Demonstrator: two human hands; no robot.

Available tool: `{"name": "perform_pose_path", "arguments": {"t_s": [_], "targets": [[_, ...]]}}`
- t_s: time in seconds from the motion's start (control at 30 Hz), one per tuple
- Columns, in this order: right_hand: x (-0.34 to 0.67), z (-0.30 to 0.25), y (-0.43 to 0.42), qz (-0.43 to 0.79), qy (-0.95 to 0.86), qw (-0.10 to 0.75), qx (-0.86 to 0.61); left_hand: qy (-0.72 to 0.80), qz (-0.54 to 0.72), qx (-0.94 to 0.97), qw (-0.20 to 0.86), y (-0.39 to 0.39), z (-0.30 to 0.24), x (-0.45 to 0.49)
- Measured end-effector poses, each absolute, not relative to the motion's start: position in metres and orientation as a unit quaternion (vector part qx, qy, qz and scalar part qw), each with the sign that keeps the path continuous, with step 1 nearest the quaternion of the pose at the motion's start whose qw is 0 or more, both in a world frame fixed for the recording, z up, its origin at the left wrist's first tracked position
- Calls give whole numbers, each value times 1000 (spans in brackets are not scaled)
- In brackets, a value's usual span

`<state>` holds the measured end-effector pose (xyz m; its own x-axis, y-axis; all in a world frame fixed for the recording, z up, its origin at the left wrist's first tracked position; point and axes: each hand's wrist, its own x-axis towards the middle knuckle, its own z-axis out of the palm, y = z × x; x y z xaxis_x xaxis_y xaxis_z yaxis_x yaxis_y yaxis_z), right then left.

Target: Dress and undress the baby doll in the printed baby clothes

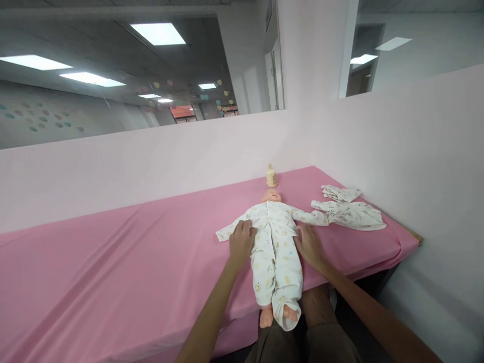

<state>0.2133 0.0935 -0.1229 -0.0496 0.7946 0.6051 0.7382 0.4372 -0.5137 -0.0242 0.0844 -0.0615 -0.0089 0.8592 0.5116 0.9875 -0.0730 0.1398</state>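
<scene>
A baby doll (271,195) lies on its back, head towards the wall and feet at the table's near edge. It wears a white patterned top (269,217) and matching trousers (285,262). One bare foot (266,316) sticks out of its trouser leg; the other foot (290,313) shows inside the loose cuff. My left hand (242,241) is at the doll's waist on the left, curled fingers closed on the clothes at the top's hem. On the opposite side my right hand (310,247) pinches the clothes at the waist. Its fingertips are partly hidden.
A cream pump bottle (271,176) stands behind the doll's head, near the wall. White patterned baby clothes (353,214) lie to the right, by the doll's sleeve. Pink cloth (151,257) covers the table. Walls with windows (113,75) stand behind and to the right.
</scene>
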Motion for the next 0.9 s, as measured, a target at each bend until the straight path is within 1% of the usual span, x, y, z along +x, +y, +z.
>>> {"name": "perform_pose_path", "arguments": {"t_s": [0.07,0.17,0.3,0.47,0.67,0.73,0.9], "targets": [[205,-107,96,-4,-724,459,-516,-640,-216,-718,171,94,-53,-17],[190,-80,100,-38,-748,437,-498,-600,-169,-754,205,105,-39,-4],[173,-60,99,-32,-764,415,-493,-614,-160,-741,221,108,-27,8],[168,-67,86,-27,-771,431,-468,-651,-138,-721,192,92,-29,7],[183,-86,85,-47,-764,423,-485,-709,-108,-689,103,69,-37,-18],[185,-89,87,-42,-762,418,-493,-698,-112,-701,98,62,-38,-21],[178,-83,82,-63,-785,404,-465,-599,-105,-784,123,50,-39,-4]]}}
